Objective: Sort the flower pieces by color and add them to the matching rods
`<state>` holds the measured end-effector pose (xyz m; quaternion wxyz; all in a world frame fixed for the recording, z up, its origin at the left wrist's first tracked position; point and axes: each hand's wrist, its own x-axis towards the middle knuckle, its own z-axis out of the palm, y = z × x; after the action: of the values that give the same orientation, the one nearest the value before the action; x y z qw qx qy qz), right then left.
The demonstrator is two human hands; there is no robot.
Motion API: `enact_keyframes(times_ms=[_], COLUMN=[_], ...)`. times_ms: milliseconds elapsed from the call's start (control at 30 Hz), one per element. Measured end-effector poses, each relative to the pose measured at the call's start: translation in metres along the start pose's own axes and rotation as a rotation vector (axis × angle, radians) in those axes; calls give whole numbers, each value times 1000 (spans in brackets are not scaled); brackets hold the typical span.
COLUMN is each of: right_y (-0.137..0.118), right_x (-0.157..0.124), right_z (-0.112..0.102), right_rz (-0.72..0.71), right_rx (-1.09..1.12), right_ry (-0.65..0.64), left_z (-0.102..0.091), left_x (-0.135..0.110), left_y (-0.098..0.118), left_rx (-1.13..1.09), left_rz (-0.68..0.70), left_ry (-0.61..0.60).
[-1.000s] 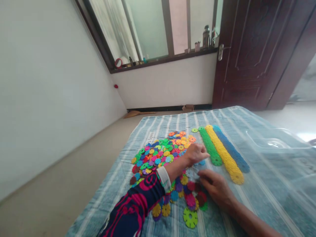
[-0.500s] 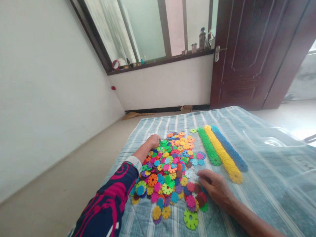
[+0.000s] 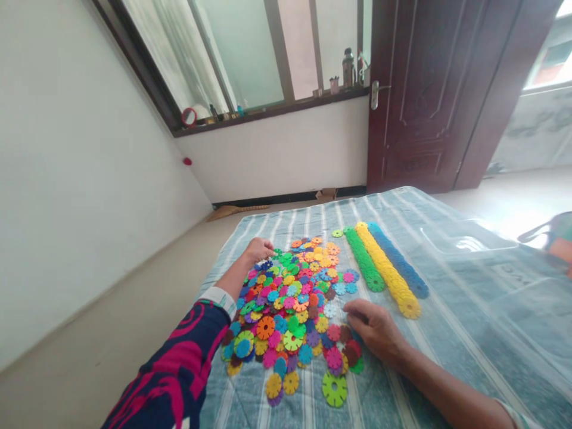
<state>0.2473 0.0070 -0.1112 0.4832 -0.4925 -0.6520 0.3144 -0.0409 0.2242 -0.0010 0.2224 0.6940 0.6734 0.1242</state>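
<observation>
A heap of small coloured plastic snowflake discs [image 3: 295, 304] lies on a blue striped cloth [image 3: 447, 333]. My left hand [image 3: 257, 248] reaches to the heap's far left edge with its fingers curled on the discs; what it grips is hidden. My right hand [image 3: 373, 326] rests at the heap's near right side, fingers bent down onto the discs. Three stacked rows lie to the right: a green row [image 3: 363, 260], a yellow row [image 3: 386, 273] and a blue row [image 3: 397, 263]. A single green disc [image 3: 337, 233] sits beside the green row's far end.
A large green disc [image 3: 335, 389] lies at the heap's near edge. A clear plastic tray [image 3: 465, 241] sits on the cloth at the right. Beyond the cloth are bare floor, a white wall, a window sill with bottles and a dark wooden door [image 3: 429, 89].
My left hand moved from beside the green row across the heap to its far left edge. The right hand stayed in place. The view shifted a little to the right.
</observation>
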Motion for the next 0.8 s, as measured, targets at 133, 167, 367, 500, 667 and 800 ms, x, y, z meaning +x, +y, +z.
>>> enact_keyframes(times_ms=[133, 167, 367, 500, 667, 800], right_y=[-3, -3, -4, -3, -4, -4], right_x=[3, 3, 7, 8, 8, 8], right_z=[-1, -1, -2, -2, -3, -2], right_rz=[-7, -5, -6, -18, -18, -29], right_rx=[-14, -20, -28, -28, -14, 0], right_ry=[1, 0, -3, -2, -20, -12], left_z=[12, 20, 98, 142, 164, 167], left_x=[-15, -21, -62, -78, -79, -76], left_y=[33, 45, 116, 151, 169, 169], left_rx=[-164, -201, -316, -289, -189, -104], left_rz=[133, 177, 429, 556, 644, 669], left_ry=[-27, -56, -248, -271, -190, -101])
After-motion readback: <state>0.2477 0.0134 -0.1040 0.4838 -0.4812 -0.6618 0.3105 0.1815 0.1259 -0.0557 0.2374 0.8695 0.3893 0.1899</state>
